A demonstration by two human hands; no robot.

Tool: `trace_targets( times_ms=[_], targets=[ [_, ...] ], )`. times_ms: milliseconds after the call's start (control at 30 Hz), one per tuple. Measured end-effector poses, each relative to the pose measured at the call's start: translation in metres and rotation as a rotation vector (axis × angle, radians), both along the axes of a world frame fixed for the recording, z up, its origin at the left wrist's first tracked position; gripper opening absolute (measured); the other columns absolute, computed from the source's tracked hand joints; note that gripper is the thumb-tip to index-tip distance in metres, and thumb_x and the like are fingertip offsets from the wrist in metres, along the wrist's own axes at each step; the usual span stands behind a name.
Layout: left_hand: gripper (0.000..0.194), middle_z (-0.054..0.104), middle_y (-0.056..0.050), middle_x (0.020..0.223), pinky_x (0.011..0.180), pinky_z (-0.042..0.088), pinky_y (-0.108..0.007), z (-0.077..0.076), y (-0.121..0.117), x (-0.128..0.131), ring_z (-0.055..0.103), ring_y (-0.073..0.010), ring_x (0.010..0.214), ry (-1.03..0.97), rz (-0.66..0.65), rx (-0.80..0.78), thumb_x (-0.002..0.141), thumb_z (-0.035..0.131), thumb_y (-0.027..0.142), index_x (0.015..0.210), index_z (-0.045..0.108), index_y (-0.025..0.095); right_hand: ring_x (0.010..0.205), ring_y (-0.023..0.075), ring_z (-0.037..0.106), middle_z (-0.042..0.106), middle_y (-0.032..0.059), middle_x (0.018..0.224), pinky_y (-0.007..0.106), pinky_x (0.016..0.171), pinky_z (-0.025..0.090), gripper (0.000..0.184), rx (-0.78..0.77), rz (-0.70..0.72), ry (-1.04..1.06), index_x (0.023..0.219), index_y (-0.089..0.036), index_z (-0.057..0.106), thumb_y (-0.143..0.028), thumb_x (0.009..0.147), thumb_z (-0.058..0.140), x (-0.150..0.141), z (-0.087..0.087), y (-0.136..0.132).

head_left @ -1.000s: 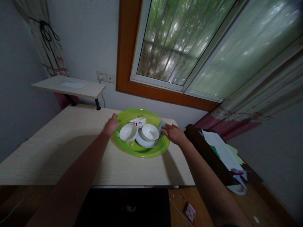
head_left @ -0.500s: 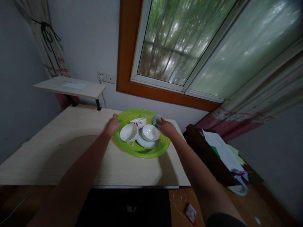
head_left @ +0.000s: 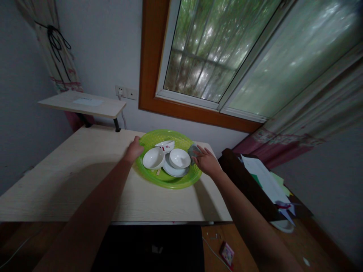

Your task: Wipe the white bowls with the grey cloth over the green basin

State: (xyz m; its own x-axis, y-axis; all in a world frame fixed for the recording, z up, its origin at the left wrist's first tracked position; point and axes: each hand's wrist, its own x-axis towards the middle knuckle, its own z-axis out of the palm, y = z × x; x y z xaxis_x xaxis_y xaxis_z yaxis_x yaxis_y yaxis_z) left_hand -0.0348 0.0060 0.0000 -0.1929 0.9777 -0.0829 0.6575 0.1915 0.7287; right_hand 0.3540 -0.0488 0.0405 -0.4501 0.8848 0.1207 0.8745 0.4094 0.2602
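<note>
A green plastic basket [head_left: 170, 185] stands on the desk, holding white bowls and a plate. My left hand [head_left: 134, 150] is closed on its left rim. My right hand [head_left: 206, 162] presses a grey-blue cloth [head_left: 193, 151] against the basket's right inner side, fingers over the cloth. Inside, one white bowl [head_left: 153, 158] sits at the left and another bowl [head_left: 180, 158] rests on a white plate [head_left: 175, 173]. Behind them a bowl with red marks [head_left: 167, 146] leans tilted. The ends of what look like wooden chopsticks [head_left: 158, 171] show beneath the left bowl.
The pale wooden desk [head_left: 85, 181] has a raised shelf [head_left: 82, 104] at its back left, with a paper on it. A wall and window [head_left: 204, 56] rise behind. To the right stands a dark box-like piece [head_left: 249, 185] with papers. A pink box [head_left: 227, 254] lies on the floor.
My right hand has slid with the cloth along the basket's right side, toward me and slightly right. My left hand stays on the rim, and the basket has hardly moved.
</note>
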Motion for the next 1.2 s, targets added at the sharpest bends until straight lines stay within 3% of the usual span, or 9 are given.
trace_targets(
  times_ms=[133,233,467,633,733,867,1000,1200],
  targets=[
    [0.054,0.072,-0.012,0.114,0.075,0.05,-0.031,0.004,-0.003,0.002,0.07,-0.026,0.095,-0.006,-0.004,0.002,0.075,0.06,0.018,0.128,0.049,0.025,0.143,0.0234,0.05,0.073,0.0088,0.128,0.046,0.123,0.03,0.049,-0.028,0.036,0.02,0.121,-0.019,0.075,-0.043,0.109,0.034,0.007,-0.001,-0.007],
    [0.055,0.072,-0.013,0.115,0.073,0.05,-0.031,0.007,-0.004,0.002,0.069,-0.027,0.096,-0.007,-0.004,-0.002,0.074,0.06,0.016,0.128,0.049,0.025,0.141,0.0233,0.051,0.073,0.0072,0.128,0.046,0.122,0.033,0.047,-0.022,0.035,0.024,0.122,-0.02,0.073,-0.042,0.109,0.034,0.009,-0.002,-0.005],
    [0.053,0.072,-0.011,0.111,0.072,0.05,-0.03,0.005,-0.002,0.001,0.069,-0.0246,0.093,-0.019,-0.01,-0.007,0.073,0.059,0.014,0.125,0.05,0.025,0.149,0.0274,0.041,0.064,0.0042,0.143,0.051,0.12,0.037,0.043,-0.084,-0.014,-0.018,0.125,-0.023,0.072,-0.038,0.107,0.035,0.002,-0.003,0.027],
    [0.051,0.072,-0.01,0.111,0.073,0.05,-0.029,0.005,-0.001,0.0,0.069,-0.0242,0.094,-0.03,-0.006,0.001,0.072,0.06,0.014,0.122,0.051,0.026,0.155,0.0287,0.029,0.057,0.0004,0.151,0.049,0.118,0.04,0.041,-0.13,-0.037,-0.031,0.114,-0.026,0.077,-0.034,0.105,0.038,-0.013,-0.003,0.05],
    [0.053,0.072,-0.009,0.109,0.074,0.05,-0.03,0.004,0.0,0.0,0.07,-0.0247,0.093,-0.037,-0.004,0.003,0.071,0.06,0.014,0.122,0.051,0.026,0.157,0.0289,0.024,0.052,-0.0014,0.155,0.049,0.118,0.04,0.039,-0.123,-0.032,-0.041,0.122,-0.027,0.074,-0.033,0.104,0.039,-0.02,-0.006,0.058],
    [0.055,0.072,-0.009,0.108,0.072,0.05,-0.03,0.002,0.001,-0.001,0.07,-0.0249,0.091,-0.047,-0.004,0.0,0.07,0.06,0.014,0.123,0.05,0.027,0.158,0.0291,0.02,0.046,-0.0016,0.16,0.059,0.123,0.028,0.043,-0.095,-0.07,-0.03,0.14,-0.032,0.061,-0.031,0.102,0.041,-0.024,-0.014,0.059],
    [0.054,0.072,-0.008,0.107,0.072,0.05,-0.03,0.0,0.002,-0.001,0.07,-0.0244,0.092,-0.053,0.001,0.016,0.07,0.06,0.014,0.121,0.051,0.027,0.158,0.0308,0.017,0.043,-0.0019,0.162,0.065,0.123,0.019,0.045,-0.075,-0.112,-0.007,0.144,-0.034,0.057,-0.031,0.103,0.041,-0.024,-0.019,0.058],
    [0.052,0.072,-0.01,0.11,0.074,0.05,-0.031,-0.001,0.0,0.0,0.069,-0.0257,0.095,-0.067,0.018,0.024,0.071,0.06,0.015,0.122,0.052,0.026,0.156,0.0311,0.024,0.047,-0.0046,0.159,0.056,0.122,0.032,0.04,-0.073,-0.152,0.075,0.135,-0.033,0.066,-0.034,0.103,0.042,-0.023,-0.02,0.061]
  ],
)
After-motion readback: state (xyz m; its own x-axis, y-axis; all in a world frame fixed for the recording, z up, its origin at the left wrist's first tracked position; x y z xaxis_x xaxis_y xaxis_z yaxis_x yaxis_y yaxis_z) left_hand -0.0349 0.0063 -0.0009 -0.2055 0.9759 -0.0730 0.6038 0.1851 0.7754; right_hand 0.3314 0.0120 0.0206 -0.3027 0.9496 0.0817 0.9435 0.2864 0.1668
